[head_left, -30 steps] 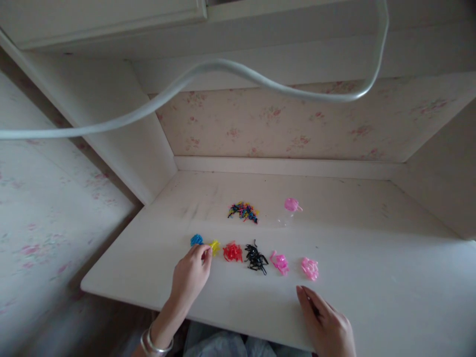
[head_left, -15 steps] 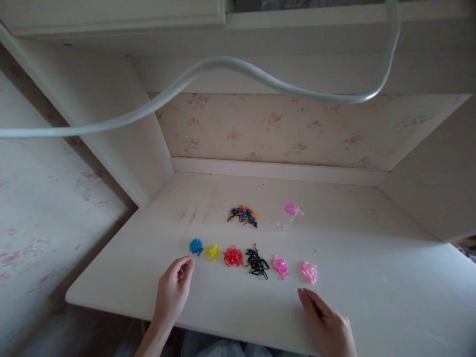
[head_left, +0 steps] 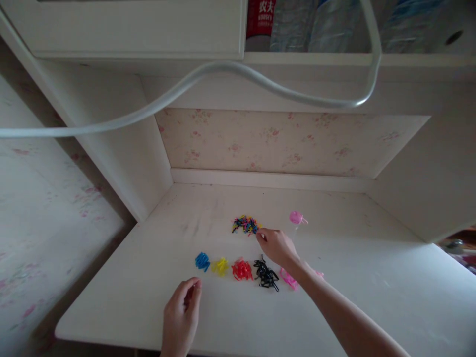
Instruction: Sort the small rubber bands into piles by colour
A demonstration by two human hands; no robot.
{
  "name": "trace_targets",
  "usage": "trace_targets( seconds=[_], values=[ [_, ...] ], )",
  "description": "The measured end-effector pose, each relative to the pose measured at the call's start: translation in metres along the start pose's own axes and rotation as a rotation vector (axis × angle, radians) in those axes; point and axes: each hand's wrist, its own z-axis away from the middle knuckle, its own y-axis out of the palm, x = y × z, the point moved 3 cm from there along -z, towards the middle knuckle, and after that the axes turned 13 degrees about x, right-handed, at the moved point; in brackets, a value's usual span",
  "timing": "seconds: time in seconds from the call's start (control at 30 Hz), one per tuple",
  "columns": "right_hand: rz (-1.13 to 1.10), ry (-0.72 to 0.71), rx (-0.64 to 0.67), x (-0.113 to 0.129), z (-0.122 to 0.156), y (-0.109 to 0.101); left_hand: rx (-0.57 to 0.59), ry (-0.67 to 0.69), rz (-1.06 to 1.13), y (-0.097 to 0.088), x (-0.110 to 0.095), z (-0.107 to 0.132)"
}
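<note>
My right hand (head_left: pixel 278 246) reaches over the desk to the right edge of a mixed pile of small coloured rubber bands (head_left: pixel 245 224). Its thumb and fingers are pinched together; anything between them is too small to make out. Closer to me, my left hand (head_left: pixel 182 312) hovers below the blue bands (head_left: pixel 202 261), its fingers curled closed and their contents hidden. Rightward in a row lie yellow bands (head_left: pixel 220 267), red bands (head_left: pixel 242 269), black bands (head_left: pixel 266 275) and bright pink bands (head_left: pixel 288 279). My right forearm mostly covers a light pink pile (head_left: pixel 319 273).
A pink item (head_left: pixel 296 217), seemingly atop something clear, stands at the back right of the white desk (head_left: pixel 122 277). Overhead, a white cable (head_left: pixel 230 68) crosses the view. Plastic bottles (head_left: pixel 293 27) fill an upper shelf; side panels enclose the desk.
My right hand has moved from below the light pink pile, forward and left, to the mixed pile. My left hand stays closed near the blue bands. The view has tilted up slightly.
</note>
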Motion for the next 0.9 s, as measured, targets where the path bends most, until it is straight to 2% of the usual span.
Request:
trace_targets(
  seconds=[0.17, 0.37, 0.53, 0.9],
  values=[
    [0.115, 0.045, 0.057, 0.006, -0.032, 0.017, 0.007, 0.035, 0.013, -0.002, -0.004, -0.003],
    [0.178, 0.047, 0.115, 0.010, -0.048, 0.023, 0.061, 0.030, 0.030, 0.000, -0.005, -0.004],
    [0.164, 0.019, 0.133, 0.011, -0.051, 0.024, 0.085, 0.040, 0.017, 0.000, -0.007, -0.004],
    [0.049, 0.017, 0.038, -0.004, -0.045, 0.016, 0.098, 0.060, -0.022, 0.001, -0.006, -0.003]
  ],
)
